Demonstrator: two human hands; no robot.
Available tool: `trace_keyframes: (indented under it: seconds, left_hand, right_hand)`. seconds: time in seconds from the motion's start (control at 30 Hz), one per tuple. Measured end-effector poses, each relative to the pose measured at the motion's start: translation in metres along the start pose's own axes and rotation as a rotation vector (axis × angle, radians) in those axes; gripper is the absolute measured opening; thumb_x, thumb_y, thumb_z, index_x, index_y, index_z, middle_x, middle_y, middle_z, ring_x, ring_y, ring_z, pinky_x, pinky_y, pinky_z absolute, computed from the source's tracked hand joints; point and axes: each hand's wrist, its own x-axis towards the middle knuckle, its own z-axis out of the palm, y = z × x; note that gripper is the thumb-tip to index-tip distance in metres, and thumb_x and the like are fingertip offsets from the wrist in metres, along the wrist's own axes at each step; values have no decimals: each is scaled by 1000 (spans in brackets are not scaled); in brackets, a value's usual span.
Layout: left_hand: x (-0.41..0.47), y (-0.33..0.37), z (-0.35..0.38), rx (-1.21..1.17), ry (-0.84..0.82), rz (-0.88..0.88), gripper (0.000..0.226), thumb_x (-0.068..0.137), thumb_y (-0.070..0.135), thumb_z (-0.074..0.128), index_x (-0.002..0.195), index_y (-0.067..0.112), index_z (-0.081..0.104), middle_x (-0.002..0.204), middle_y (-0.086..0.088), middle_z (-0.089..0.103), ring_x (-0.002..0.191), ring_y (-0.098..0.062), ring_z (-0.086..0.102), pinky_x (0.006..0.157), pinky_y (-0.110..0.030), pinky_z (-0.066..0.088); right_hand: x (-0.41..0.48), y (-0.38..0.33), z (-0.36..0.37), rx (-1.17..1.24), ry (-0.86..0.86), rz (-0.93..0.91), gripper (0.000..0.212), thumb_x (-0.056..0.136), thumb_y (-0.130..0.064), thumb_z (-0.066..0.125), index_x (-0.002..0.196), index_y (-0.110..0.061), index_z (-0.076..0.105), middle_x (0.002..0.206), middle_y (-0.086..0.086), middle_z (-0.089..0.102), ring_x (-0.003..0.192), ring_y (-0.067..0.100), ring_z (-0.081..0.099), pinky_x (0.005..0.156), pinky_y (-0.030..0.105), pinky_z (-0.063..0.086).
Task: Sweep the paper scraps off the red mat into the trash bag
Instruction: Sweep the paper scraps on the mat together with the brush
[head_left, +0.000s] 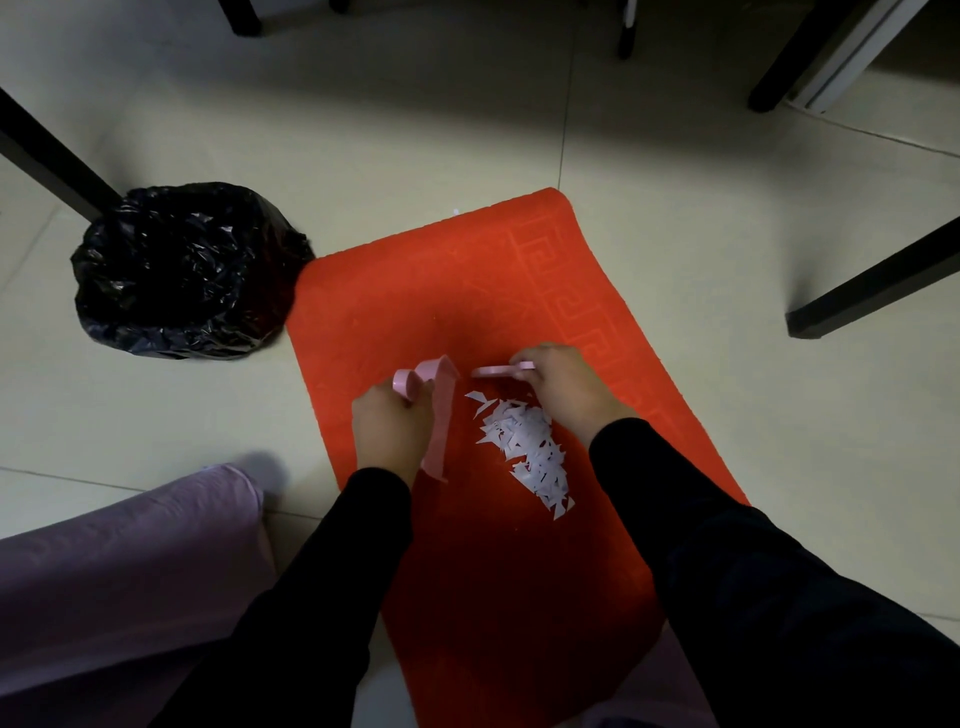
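One heap of paper scraps (524, 449) toward the right edge of the red mat (415, 291); trash bag (176, 270) just beside its far left corner. Left grip (392, 431) clasping a dustpan (441, 415), right grip (563, 387) holding a brush (493, 371). Press the dustpan's lip flat beside the heap; brush leftward in short strokes.

paper scraps (524, 452) heaped on red mat (415, 291), trash bag (182, 270) seemingly touching it.

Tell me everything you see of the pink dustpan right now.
The small pink plastic dustpan has a short hollow handle and a flat scoop. The left hand grips its handle and holds it tipped steeply on edge over the red mat, beside the heap of white paper scraps and not touching them.
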Motion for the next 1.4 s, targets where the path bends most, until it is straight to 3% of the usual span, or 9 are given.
trace_keyframes:
  seconds: [0.1, 0.2, 0.33, 0.6, 0.7, 0.87, 1.0, 1.2, 1.4]
  left_hand:
    - [4, -3, 4, 5, -10, -19, 35, 95, 24, 50, 67, 3, 55, 54, -1, 47, 58, -23, 51, 44, -19, 34]
    - [6, -5, 7, -6, -10, -19, 37, 94, 25, 51, 73, -4, 60, 62, -13, 57, 65, -29, 56, 54, -27, 41]
    - [6, -7, 10, -1, -3, -18, 38, 94, 25, 51, 79, -7, 62, 73, -22, 64, 71, -33, 61, 66, -37, 51]
    - [-7, -1, 14, -19, -60, -59, 43, 95, 23, 51, 54, 9, 48, 52, -5, 51, 47, -17, 48, 41, -20, 38]
    - [-12, 3, 15, -28, -94, -44, 39, 94, 23, 51, 67, -4, 61, 62, -18, 63, 58, -29, 59, 57, -31, 47]
    - [-14, 6, 12, -22, -39, 22, 40, 94, 22, 51, 71, -9, 62, 68, -25, 65, 65, -35, 63, 64, -40, 51]
    - [-12, 10, 9, 11, -22, 33, 39, 94, 22, 51, 70, -7, 59, 63, -21, 58, 62, -29, 55, 59, -32, 40]
    - [-11, 10, 18, -17, -27, 60, 42, 94, 22, 52, 72, -13, 61, 70, -29, 65, 65, -38, 64, 63, -43, 52]
    - [-16, 14, 23, -20, -51, 41, 44, 94, 25, 51, 72, -11, 63, 70, -27, 67, 66, -38, 66, 66, -46, 55]
  right_hand:
    - [5, 1, 12, -17, -35, 9, 22, 96, -8, 48, 112, -8, 63, 110, 10, 60, 94, 23, 56, 74, 25, 38]
    - [5, 2, 16, -80, -119, 27, 23, 94, -3, 47, 109, -5, 64, 112, 13, 61, 96, 24, 57, 76, 30, 43]
    - [3, -2, -3, -15, -185, 60, 23, 97, -12, 45, 110, -3, 63, 110, 13, 62, 98, 26, 58, 77, 32, 43]
    - [-9, -1, -19, 4, -147, 68, 23, 97, -14, 47, 109, -4, 63, 108, 14, 63, 98, 27, 59, 78, 32, 44]
    - [-13, 1, -21, 17, -115, 62, 22, 97, -15, 48, 106, -4, 64, 104, 15, 64, 93, 27, 59, 73, 30, 41]
    - [-17, 8, -27, 50, 3, 49, 22, 96, -14, 47, 102, -4, 66, 100, 15, 66, 92, 30, 60, 76, 34, 45]
    - [-17, 23, -21, 56, 88, 78, 25, 96, -17, 47, 101, -1, 66, 100, 18, 66, 94, 33, 58, 78, 35, 43]
    - [-28, 38, 13, 110, 117, 154, 21, 95, -7, 47, 104, -2, 66, 106, 15, 62, 91, 26, 58, 69, 23, 35]
    - [-34, 31, 20, 133, 51, 191, 23, 96, -9, 44, 99, 1, 65, 103, 18, 62, 80, 23, 52, 69, 30, 40]
